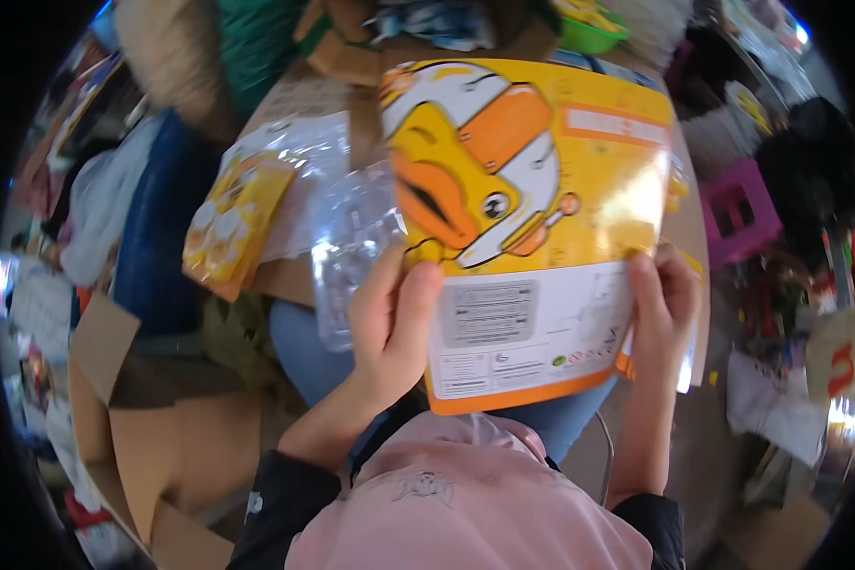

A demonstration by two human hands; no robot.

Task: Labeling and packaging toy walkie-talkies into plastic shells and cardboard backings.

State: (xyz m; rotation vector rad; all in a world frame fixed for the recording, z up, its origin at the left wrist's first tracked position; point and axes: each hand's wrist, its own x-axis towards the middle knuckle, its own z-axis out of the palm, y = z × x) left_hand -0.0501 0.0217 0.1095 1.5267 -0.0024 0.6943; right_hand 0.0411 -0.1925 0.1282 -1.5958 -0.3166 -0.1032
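Note:
A large yellow and white printed card [532, 328] with a cartoon duck faces me, its duck half at the top and an orange strip along the lower edge. My left hand [394, 318] pinches its left side, thumb on the front. On the right edge, my right hand [663, 299] grips it the same way. Left of the card lies a clear moulded plastic tray [337, 285], partly covered by it. A yellow patterned packet [233, 228] sits farther left, beside clear plastic wrapping [304, 147]. Behind the card, most of the cardboard work surface is hidden.
An opened cardboard box [195, 446] stands at lower left, below a dark blue bin [161, 237]. At the far side are another open carton [337, 47] and a green basket [589, 33]. A pink stool [739, 214] and a white bag [777, 404] are on the right.

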